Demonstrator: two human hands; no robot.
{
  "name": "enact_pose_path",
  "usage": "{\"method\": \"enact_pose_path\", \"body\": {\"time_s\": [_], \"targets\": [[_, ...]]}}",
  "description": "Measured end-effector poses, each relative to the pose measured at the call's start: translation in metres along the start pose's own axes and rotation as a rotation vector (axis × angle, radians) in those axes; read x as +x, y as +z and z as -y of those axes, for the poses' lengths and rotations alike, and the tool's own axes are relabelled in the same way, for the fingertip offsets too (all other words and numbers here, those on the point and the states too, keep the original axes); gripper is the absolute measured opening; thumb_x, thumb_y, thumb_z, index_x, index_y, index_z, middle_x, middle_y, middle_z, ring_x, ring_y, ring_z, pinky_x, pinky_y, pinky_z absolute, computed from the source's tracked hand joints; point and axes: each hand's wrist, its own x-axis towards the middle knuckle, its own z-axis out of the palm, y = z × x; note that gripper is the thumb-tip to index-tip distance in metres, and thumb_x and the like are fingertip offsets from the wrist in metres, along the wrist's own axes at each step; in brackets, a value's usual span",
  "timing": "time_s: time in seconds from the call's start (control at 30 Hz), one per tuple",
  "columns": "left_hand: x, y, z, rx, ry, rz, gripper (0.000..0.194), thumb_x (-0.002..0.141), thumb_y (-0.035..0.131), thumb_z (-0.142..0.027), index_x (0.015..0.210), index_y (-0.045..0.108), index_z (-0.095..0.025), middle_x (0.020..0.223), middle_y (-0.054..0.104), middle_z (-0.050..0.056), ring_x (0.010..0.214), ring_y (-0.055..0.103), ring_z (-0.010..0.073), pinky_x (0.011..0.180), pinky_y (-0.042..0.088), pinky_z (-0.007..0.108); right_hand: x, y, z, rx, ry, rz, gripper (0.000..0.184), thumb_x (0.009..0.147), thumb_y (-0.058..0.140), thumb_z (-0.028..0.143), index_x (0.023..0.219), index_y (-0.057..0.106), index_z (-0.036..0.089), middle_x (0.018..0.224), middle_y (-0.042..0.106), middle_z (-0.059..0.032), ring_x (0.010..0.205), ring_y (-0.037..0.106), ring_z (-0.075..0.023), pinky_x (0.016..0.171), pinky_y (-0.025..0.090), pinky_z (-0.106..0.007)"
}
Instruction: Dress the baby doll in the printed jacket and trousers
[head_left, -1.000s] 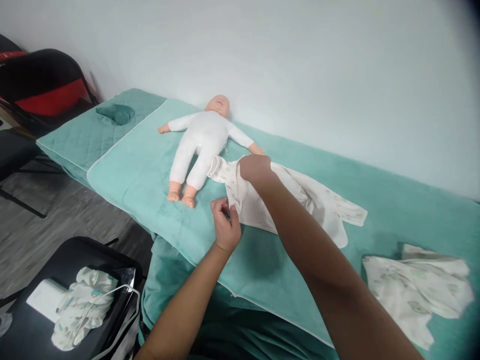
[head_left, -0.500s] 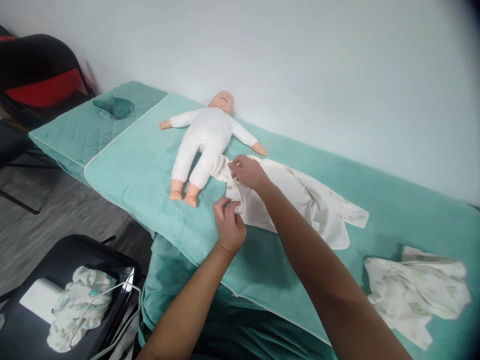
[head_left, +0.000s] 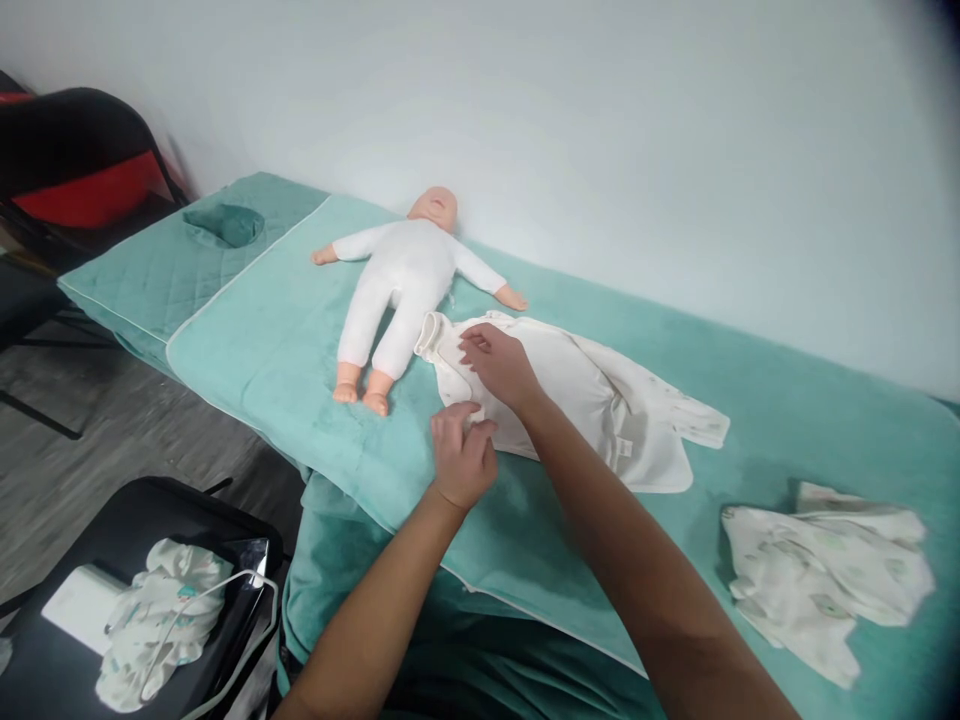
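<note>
Working on one white shirt (head_left: 570, 365), lying spread on one green bed (head_left: 270, 330) just beside one doll (head_left: 411, 265). At the doll-side end, no longer showing the small print of half a second ago, so probably lying flatter now. Curling both the left hand (head_left: 465, 460) and the right hand (head_left: 504, 372) at this end; not being able to tell if pinching cloth. Farther out, counting one clothes heap (head_left: 825, 575), one chair (head_left: 135, 520), one patterned cloth (head_left: 169, 610).

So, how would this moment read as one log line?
left hand: at near side of white garment; right hand: over white garment; doll: on its back; patterned clothing: on right
</note>
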Motion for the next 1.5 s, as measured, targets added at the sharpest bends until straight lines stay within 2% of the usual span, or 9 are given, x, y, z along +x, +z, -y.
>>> {"method": "enact_pose_path", "body": {"time_s": [0.17,0.37,0.63,0.73,0.83,1.0,1.2,1.37,1.5], "targets": [[-0.001,0.005,0.006,-0.122,0.181,0.125,0.025,0.091,0.045,-0.011,0.08,0.064,-0.021,0.085,0.067,0.007,0.08,0.059,0.019,0.073,0.046,0.035,-0.016,-0.001,0.002,-0.434,-0.031,0.102,0.021,0.096,0.052,0.035,0.11,0.064,0.024,0.091,0.075,-0.0046,0.092,0.068,-0.0237,0.083,0.048,-0.035],[0.003,0.005,0.007,-0.09,0.159,0.112,0.029,0.091,0.042,-0.01,0.072,0.061,-0.021,0.076,0.067,0.006,0.075,0.06,0.0183,0.07,0.046,0.034,-0.022,0.009,0.013,0.116,-0.036,0.388,0.031,0.093,0.055,0.034,0.121,0.06,0.023,0.099,0.076,-0.0027,0.088,0.071,-0.0168,0.078,0.05,-0.029],[0.012,-0.002,-0.003,-0.137,-0.091,0.122,0.024,0.083,0.05,-0.001,0.09,0.062,-0.02,0.098,0.072,0.006,0.1,0.064,0.0217,0.09,0.049,0.041,-0.006,0.001,-0.001,0.203,-0.084,0.081,0.023,0.089,0.061,0.042,0.102,0.066,0.024,0.113,0.075,-0.0047,0.108,0.067,-0.0218,0.094,0.053,-0.04],[0.032,-0.023,-0.008,-0.171,-0.199,0.163,0.032,0.084,0.05,0.002,0.105,0.061,-0.02,0.116,0.069,0.008,0.117,0.061,0.022,0.102,0.051,0.043,0.027,-0.008,-0.009,0.138,-0.161,-0.083,0.027,0.087,0.061,0.043,0.106,0.065,0.024,0.121,0.071,-0.0074,0.115,0.065,-0.0253,0.102,0.051,-0.046],[0.071,-0.061,0.005,-0.162,-0.181,0.12,0.03,0.092,0.05,-0.005,0.116,0.059,-0.022,0.129,0.065,0.01,0.125,0.059,0.0211,0.108,0.05,0.042,0.083,-0.014,-0.011,0.068,-0.21,-0.237,0.038,0.087,0.06,0.044,0.117,0.061,0.022,0.132,0.065,-0.0125,0.126,0.06,-0.0286,0.109,0.047,-0.048],[0.139,-0.113,0.079,0.049,-0.367,0.129,0.03,0.096,0.056,-0.025,0.126,0.06,-0.022,0.141,0.057,0.013,0.136,0.052,0.0276,0.115,0.044,0.051,0.192,-0.013,-0.001,-0.082,-0.03,-0.311,0.061,0.093,0.055,0.05,0.14,0.05,0.011,0.149,0.053,-0.0228,0.14,0.051,-0.0332,0.12,0.038,-0.049],[0.182,-0.096,0.15,-0.233,-0.817,0.375,0.054,0.094,0.063,-0.045,0.144,0.054,-0.027,0.152,0.056,0.009,0.14,0.052,0.0309,0.123,0.036,0.053,0.274,-0.007,0.011,-0.122,0.151,-0.097,0.105,0.079,0.058,0.085,0.146,0.048,0.004,0.149,0.053,-0.0306,0.133,0.056,-0.0439,0.11,0.048,-0.055],[0.205,-0.071,0.164,-0.686,-1.015,0.463,0.057,0.089,0.067,-0.056,0.138,0.059,-0.028,0.132,0.07,0.01,0.109,0.072,0.0315,0.099,0.058,0.051,0.295,-0.007,0.012,0.089,0.091,0.172,0.072,0.079,0.069,0.076,0.117,0.07,0.016,0.124,0.073,-0.0194,0.11,0.071,-0.0322,0.092,0.061,-0.045],[0.215,-0.076,0.158,-0.878,-1.043,0.462,0.064,0.086,0.073,-0.047,0.143,0.054,-0.023,0.123,0.073,0.013,0.089,0.075,0.0276,0.076,0.064,0.045,0.279,-0.015,0.026,0.169,0.049,0.19,0.063,0.081,0.075,0.066,0.119,0.068,0.017,0.126,0.073,-0.0167,0.112,0.07,-0.0301,0.093,0.061,-0.044]]}}
